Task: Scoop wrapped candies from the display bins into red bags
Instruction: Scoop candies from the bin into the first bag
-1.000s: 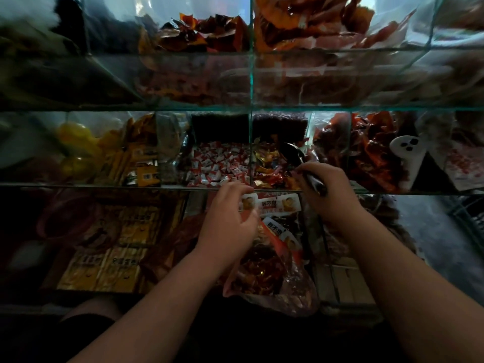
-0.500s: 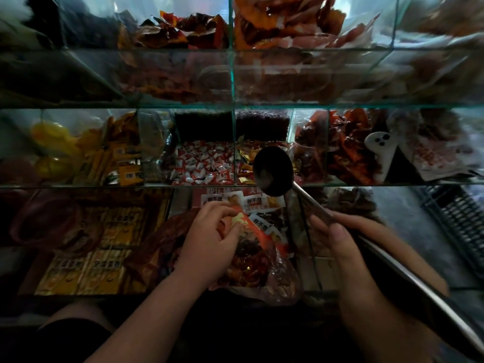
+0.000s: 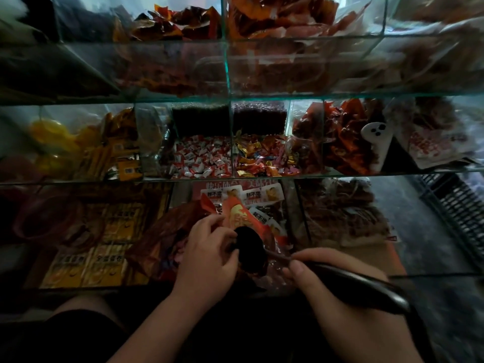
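Head cam, dim shop, looking down at glass display bins.

What changed: half a sec ago I had the ladle (image 3: 248,241) raised, w/ its bowl in front of the mixed-candy bin (image 3: 262,158). Now the bowl is down at the mouth of the red bag (image 3: 237,214), in front of the lowest shelf row. I read that as the tip-in step of one scoop. The bowl is too dark to tell if candies are in it or already out.

My left hand (image 3: 207,255) has its fingers curled, pinching the bag's rim to hold it open, just beside the bowl. My right hand (image 3: 337,289) is wrapped round the ladle's dark handle, thumb on top. The bag's clear lower part shows some contents, so prob. partly filled; amt unclear.

Counts:
- 2 hands, 1 ladle.
- 1 red bag in hand; no 2nd bag I can make out.
- 2 bins of small wrapped candies side by side in the mid row: red-and-white candy bin (image 3: 201,159) on the left, mixed-candy bin on the right.
- 1 white scoop (image 3: 374,134) w/ 3 dark dots, leaning in a bin further right.
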Motion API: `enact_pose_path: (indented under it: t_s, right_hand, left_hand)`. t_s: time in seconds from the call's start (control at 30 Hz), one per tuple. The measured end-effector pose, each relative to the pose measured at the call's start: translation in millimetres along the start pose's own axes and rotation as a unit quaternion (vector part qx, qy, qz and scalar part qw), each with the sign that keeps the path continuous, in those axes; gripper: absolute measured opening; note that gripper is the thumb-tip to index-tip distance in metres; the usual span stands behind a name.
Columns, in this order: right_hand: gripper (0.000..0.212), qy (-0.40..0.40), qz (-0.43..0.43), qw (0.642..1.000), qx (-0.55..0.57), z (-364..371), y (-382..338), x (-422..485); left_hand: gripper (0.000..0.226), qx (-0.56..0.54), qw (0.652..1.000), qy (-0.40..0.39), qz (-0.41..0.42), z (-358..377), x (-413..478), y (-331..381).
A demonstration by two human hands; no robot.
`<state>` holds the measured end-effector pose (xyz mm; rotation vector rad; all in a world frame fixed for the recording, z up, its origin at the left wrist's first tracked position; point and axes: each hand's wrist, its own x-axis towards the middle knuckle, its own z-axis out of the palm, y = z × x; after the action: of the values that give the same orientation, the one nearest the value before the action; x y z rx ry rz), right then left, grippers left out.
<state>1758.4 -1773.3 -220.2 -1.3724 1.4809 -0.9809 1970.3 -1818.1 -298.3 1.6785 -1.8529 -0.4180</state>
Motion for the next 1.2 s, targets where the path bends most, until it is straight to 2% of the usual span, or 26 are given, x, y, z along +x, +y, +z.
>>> enact_pose_path:
  t_s: [0.03,0.1,0.2,0.3,0.47,0.63,0.77,0.87,0.97,1.07,1.13,1.2]
  right_hand:
    - [0.011,-0.017,-0.055,0.998,-0.035,-1.6,-7.1,-1.1]
    - [0.003,-0.027,-0.057,0.995,-0.081,-0.5,3.3,2.8]
    - [0.004,-0.087,-0.025,0.985,-0.148,14.1,25.5,22.1]
    - [0.015,-0.132,-0.006,0.953,-0.274,28.8,52.8,36.5]
    - [0.015,-0.092,-0.057,0.953,-0.283,49.3,72.8,46.1]
    - [0.004,-0.007,-0.008,0.986,-0.165,72.6,80.9,50.3]
    - [0.011,-0.015,0.061,0.997,-0.048,75.6,78.2,49.8]
    - [0.015,-0.01,0.063,0.998,-0.005,71.6,75.6,44.2]
    - [0.015,0.027,0.127,0.989,0.076,67.3,76.8,41.3]
    - [0.014,0.065,0.23,0.954,0.181,66.1,78.3,45.0]
    - [0.012,0.087,0.25,0.94,0.214,64.1,80.1,47.9]
    - [0.007,0.094,0.238,0.941,0.22,59.2,79.5,46.6]
  left_hand:
    - [0.032,0.011,1.0,0.001,-0.002,2.4,-3.8,-0.4]
    - [0.038,0.023,0.999,0.014,-0.027,5.9,-9.9,-2.1]
    - [0.034,0.006,0.998,0.027,-0.059,6.4,-15.5,-8.6]
    - [0.021,-0.015,0.997,-0.007,-0.075,5.4,-18.2,-17.9]
    - [0.024,-0.035,0.996,-0.026,-0.071,5.4,-22.5,-25.8]
    - [0.045,-0.075,0.993,-0.045,-0.073,8.6,-29.7,-23.6]
    - [0.061,-0.092,0.992,-0.053,-0.075,9.0,-29.5,-21.2]
    - [0.065,-0.098,0.99,-0.049,-0.088,7.7,-30.0,-20.8]
    - [0.065,-0.096,0.988,-0.041,-0.114,7.6,-31.1,-24.6]
    - [0.063,-0.101,0.987,-0.052,-0.114,7.6,-31.9,-22.8]
    - [0.063,-0.101,0.988,-0.056,-0.106,8.3,-32.2,-21.0]
    - [0.064,-0.105,0.987,-0.055,-0.105,8.6,-31.9,-22.4]
